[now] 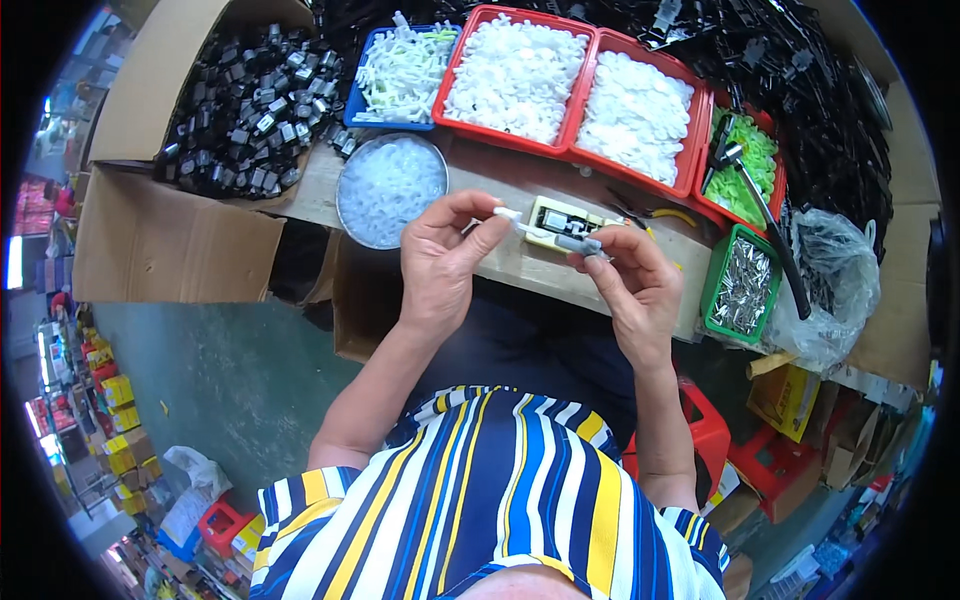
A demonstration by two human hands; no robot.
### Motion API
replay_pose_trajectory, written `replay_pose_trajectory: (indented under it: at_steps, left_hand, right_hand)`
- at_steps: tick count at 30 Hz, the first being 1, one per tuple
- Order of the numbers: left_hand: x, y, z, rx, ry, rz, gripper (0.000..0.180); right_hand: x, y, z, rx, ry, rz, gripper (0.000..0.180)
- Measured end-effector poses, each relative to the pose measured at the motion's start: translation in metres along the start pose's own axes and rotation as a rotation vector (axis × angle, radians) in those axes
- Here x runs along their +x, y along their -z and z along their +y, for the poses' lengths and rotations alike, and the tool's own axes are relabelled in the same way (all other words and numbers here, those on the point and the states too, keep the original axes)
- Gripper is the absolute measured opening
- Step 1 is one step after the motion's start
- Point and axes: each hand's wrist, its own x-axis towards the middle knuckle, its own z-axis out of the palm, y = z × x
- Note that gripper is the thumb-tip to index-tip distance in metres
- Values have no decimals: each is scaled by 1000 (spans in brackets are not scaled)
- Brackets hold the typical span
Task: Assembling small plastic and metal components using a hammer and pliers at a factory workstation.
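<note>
Both hands are hovering over the middle of the frame, just above the wooden bench edge [520, 265]. Left hand [440, 262] is pinching a small white plastic piece [508, 215] between thumb and forefinger, other fingers curled in loosely. Right hand [635, 280] is closing its fingertips around a little grey part [580, 243], and the two bits are meeting end to end between the hands, so that's where the workpiece is sitting, dead centre, slightly above the lap.

Right behind it a pale yellow block-shaped jig [555, 220] is lying on the bench. Round metal bowl [390, 188] of clear plastic bits is sitting to the left of the hands. Along the top, two red trays [570, 85] are holding white parts, with a blue tray [400, 75] of pale sticks just left of them. Upper left, a cardboard box [170, 235] is holding black and metal clips. On the right, a green basket [742, 285] is holding shiny metal pieces, with another red tray of green plastic bits [750, 150] above it and a black-handled tool [765, 215] resting across.
</note>
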Motion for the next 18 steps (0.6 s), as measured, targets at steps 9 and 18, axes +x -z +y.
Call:
replay_pose_trajectory:
  at_steps: [9, 18]
  left_hand:
    - [0, -20, -10, 50, 26, -66, 19]
    - [1, -17, -11, 123, 96, -136, 18]
  right_hand:
    - [-5, 11, -3, -210, 73, 55, 15]
    - [6, 21, -2, -514, 409, -24, 25]
